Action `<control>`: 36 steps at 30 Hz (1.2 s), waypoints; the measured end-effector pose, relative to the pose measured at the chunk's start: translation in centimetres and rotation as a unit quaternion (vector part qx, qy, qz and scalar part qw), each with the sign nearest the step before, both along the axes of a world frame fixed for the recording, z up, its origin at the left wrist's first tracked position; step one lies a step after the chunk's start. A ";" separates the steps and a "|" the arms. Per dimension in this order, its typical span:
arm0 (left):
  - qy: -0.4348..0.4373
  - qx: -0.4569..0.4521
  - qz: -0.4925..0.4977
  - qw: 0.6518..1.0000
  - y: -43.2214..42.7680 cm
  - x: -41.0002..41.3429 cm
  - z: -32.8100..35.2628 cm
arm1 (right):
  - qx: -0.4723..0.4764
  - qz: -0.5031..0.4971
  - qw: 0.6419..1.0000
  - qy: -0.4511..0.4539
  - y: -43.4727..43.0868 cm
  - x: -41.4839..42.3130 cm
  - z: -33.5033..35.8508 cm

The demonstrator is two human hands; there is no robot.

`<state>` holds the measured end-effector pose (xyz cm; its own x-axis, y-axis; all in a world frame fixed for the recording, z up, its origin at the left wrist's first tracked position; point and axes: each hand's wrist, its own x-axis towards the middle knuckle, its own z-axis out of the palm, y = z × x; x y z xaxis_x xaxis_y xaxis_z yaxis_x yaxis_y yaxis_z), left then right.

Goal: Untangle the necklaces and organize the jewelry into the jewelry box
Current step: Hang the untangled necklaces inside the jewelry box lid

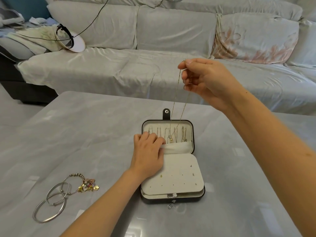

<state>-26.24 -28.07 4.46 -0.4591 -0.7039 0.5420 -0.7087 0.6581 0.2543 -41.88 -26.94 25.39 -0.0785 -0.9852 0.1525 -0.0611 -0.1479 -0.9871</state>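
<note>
The left hand covers the left edge of the jewelry box.

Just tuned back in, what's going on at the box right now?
The right hand pinches a thin gold necklace and holds it up so that it hangs down into the lid of the open box on the table. The left hand holds down the edge of the lid's pocket, beside other chains hung there. A few studs sit in the panel. Bangles and a charm bracelet lie to the left, not yet put away.
</note>
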 end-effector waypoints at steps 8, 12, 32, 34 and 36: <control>0.042 -0.012 -0.017 0.999 0.8 0.2 0.6 | 0.030 0.014 0.999 0.038 0.3 -0.2 -1.7; 0.054 -0.013 -0.007 0.998 0.8 0.3 0.6 | 0.049 0.043 0.996 0.063 0.5 0.2 -3.0; 0.052 0.006 0.002 0.999 0.8 0.4 0.7 | -0.102 -0.242 0.808 0.527 -0.6 3.4 -14.9; 0.052 0.007 0.003 0.999 0.9 0.4 0.7 | -0.128 -0.290 0.777 0.544 -0.9 3.8 -15.0; 0.054 0.007 0.005 0.998 0.9 0.3 0.7 | -0.132 -0.318 0.756 0.556 -0.9 4.0 -15.0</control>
<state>-25.90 -27.20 5.18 -0.3907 -0.7164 0.5781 -0.6830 0.6466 0.3397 -37.86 -27.80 10.35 -0.2030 -0.7256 0.6574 -0.9737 0.0789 -0.2137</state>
